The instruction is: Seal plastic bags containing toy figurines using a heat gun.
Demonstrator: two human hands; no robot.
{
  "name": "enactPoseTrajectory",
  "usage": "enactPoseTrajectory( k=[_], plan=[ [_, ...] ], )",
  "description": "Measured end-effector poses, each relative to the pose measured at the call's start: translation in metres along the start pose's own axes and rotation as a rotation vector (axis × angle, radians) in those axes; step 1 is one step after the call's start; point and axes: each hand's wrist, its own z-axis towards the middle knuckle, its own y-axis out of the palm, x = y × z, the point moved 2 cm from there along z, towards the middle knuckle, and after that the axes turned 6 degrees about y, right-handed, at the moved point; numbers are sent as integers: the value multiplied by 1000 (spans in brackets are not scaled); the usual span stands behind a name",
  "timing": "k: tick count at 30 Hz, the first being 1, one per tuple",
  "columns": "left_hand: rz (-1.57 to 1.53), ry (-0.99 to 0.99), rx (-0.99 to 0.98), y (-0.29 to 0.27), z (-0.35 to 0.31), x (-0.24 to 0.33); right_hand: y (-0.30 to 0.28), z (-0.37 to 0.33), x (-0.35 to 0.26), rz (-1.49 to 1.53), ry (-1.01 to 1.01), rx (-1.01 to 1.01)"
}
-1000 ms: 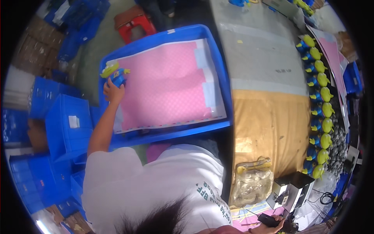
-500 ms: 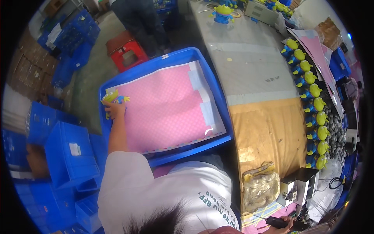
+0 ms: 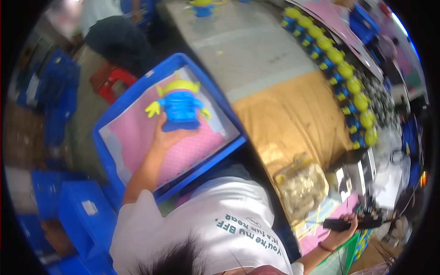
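A green-headed alien toy figure (image 3: pixel 181 107) with a blue body and yellow-green hands is lifted above the tray. My left hand (image 3: pixel 168 136) is closed round its lower part, with the fingers partly hidden by it. Beneath lies a blue tray (image 3: pixel 238 140) lined with a pink checked sheet (image 3: pixel 133 126). At the lower right, my right hand (image 3: pixel 344 231) grips a black rod-shaped tool (image 3: pixel 337 224) over the table; its exact kind is unclear. A red bracelet is on that wrist.
A row of similar alien figures (image 3: pixel 337 57) lines the far side of the table (image 3: pixel 284 119). A clear plastic bag (image 3: pixel 302 188) and boxes (image 3: pixel 362 169) lie nearer. Blue crates (image 3: pixel 87 215) stack at left. A person (image 3: pixel 121 43) stands beyond, by a red stool (image 3: pixel 112 85).
My left hand has picked the figure up from the tray's left corner and carried it rightward and closer. The view has turned, and my right hand with the black tool shows more fully.
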Motion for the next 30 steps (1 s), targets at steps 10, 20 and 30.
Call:
enactPoseTrajectory(
  k=[10,20,30],
  plan=[
    [-311,-1137,-196,163,21,-317,36,36,-49,-76,-543,-73],
    [-216,-1190,197,159,-10,-346,65,128,-36,-278,-487,-156],
    [1155,-216,-1025,184,-17,-297,65,93,-32,-228,-237,-212]
  ],
)
